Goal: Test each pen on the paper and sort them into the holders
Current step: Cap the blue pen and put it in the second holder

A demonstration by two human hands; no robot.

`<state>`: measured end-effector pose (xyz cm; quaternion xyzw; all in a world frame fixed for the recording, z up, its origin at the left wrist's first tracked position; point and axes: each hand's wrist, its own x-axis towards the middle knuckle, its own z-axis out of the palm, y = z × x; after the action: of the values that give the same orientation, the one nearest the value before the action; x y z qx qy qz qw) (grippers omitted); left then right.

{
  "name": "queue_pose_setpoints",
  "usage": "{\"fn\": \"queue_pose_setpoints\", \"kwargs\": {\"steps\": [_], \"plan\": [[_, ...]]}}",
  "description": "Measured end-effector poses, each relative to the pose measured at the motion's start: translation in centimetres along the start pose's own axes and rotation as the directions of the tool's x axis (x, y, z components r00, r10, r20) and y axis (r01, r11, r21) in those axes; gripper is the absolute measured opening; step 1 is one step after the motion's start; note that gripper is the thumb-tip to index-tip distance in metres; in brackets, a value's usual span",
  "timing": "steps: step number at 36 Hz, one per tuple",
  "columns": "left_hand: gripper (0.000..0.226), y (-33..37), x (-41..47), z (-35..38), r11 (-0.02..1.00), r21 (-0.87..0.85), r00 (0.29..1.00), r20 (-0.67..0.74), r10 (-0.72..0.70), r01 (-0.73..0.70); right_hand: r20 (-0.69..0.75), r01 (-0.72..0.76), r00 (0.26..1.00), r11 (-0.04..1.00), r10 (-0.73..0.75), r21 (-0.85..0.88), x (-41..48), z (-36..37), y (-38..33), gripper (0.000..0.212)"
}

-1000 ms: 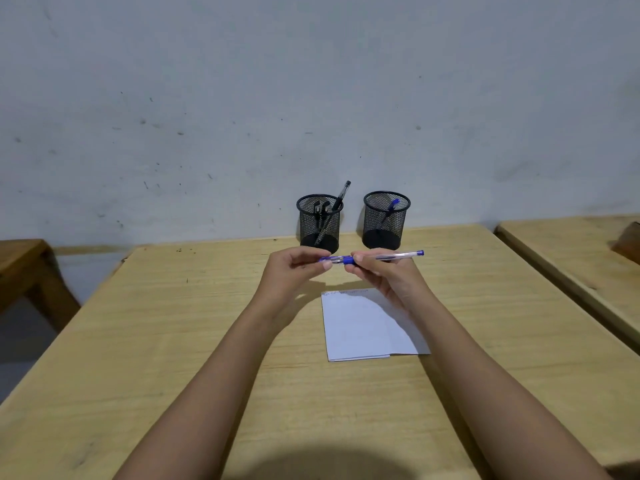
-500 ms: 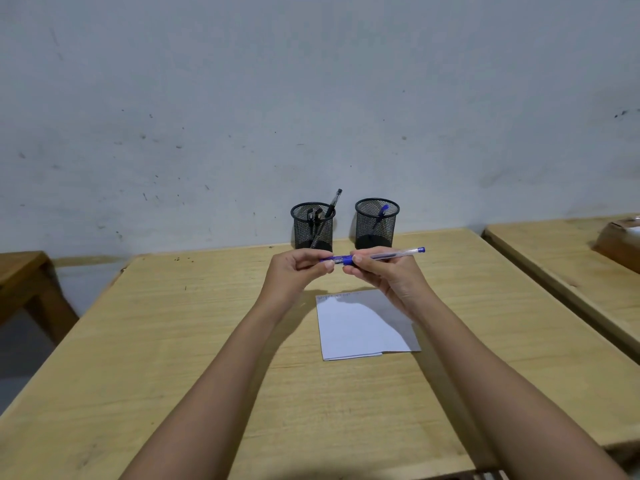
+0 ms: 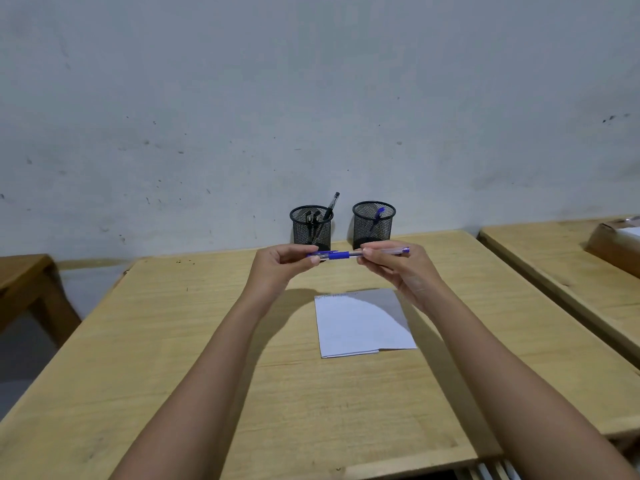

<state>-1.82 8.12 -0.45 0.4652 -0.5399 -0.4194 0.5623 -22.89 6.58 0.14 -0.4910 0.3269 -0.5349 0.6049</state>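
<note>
Blue-gripped, the stiff, light ballpoint pen [image 3: 346, 254] hung level at frame centre, left hand [image 3: 280, 268] pinching its cap end, right hand [image 3: 394, 268] pinching the smooth, probably slippery barrel.

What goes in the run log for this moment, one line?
held: blue clear-barrelled pen, level, left hand + right hand | white paper sheet: on table | left mesh holder: black pens | right mesh holder: blue pen

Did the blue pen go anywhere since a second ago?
No. The blue pen is still held level by the left hand and right hand, just in front of the two mesh holders; only the camera tilted.
</note>
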Motion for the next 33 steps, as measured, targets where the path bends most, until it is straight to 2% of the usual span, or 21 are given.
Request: {"fn": "queue_pose_setpoints", "kwargs": {"steps": [4, 9, 11, 14, 17, 19, 23, 24, 25, 28, 33], "plan": [[0.024, 0.9, 0.7, -0.4, 0.999, 0.034, 0.999, 0.023, 0.036, -0.037, 0.043, 0.051, 0.998, 0.948, -0.039, -0.315, 0.1, -0.7, -0.7, 0.016], [0.021, 2.1, 2.1, 0.6, 0.995, 0.047, 0.995, 0.034, 0.089, -0.091, 0.064, 0.063, 0.998, 0.753, -0.028, -0.655, 0.2, -0.8, -1.6, 0.014], [0.018, 2.6, 2.8, 1.7, 0.992, 0.051, 0.993, 0.026, 0.117, -0.118, 0.08, 0.071, 0.997, 0.691, -0.019, -0.719, 0.4, -0.7, -1.7, 0.013], [0.015, 3.3, 3.9, 3.8, 0.989, 0.002, 0.989, 0.011, 0.146, -0.146, 0.054, 0.077, 0.997, 0.731, -0.056, -0.678, 0.9, -1.0, -1.6, 0.016], [0.02, 3.0, 5.2, 5.8, 0.988, -0.048, 0.989, -0.01, 0.149, -0.15, -0.069, 0.065, 0.988, 0.787, -0.136, -0.613, 1.8, -2.5, -1.5, 0.02], [0.027, 2.2, 6.1, 7.1, 0.987, 0.072, 0.989, -0.019, 0.145, -0.143, -0.129, 0.093, 0.97, 0.806, -0.205, -0.584, 2.4, -3.8, -1.5, 0.022], [0.039, -0.4, 7.8, 8.6, 0.938, 0.33, 0.994, 0.045, 0.098, -0.108, -0.245, 0.179, 0.923, 0.894, -0.297, -0.411, 3.9, -6.1, -1.9, 0.027], [0.045, -1.2, 8.4, 8.9, 0.915, 0.39, 0.994, 0.066, 0.082, -0.101, -0.257, 0.205, 0.912, 0.9, -0.318, -0.385, 4.5, -6.4, -2.0, 0.026], [0.059, -1.9, 9.0, 9.2, 0.896, 0.437, 0.996, 0.08, 0.048, -0.078, -0.269, 0.224, 0.905, 0.905, -0.331, -0.361, 5.2, -6.7, -2.1, 0.023], [0.086, -3.0, 10.2, 9.8, 0.873, 0.487, 0.995, 0.096, -0.012, -0.037, -0.314, 0.248, 0.891, 0.931, -0.328, -0.269, 7.3, -7.1, -2.5, 0.014], [0.098, -4.8, 12.2, 10.7, 0.887, 0.458, 0.994, 0.113, 0.004, -0.055, -0.358, 0.262, 0.866, 0.926, -0.349, -0.271, 10.8, -7.5, -2.4, 0.012]]}}
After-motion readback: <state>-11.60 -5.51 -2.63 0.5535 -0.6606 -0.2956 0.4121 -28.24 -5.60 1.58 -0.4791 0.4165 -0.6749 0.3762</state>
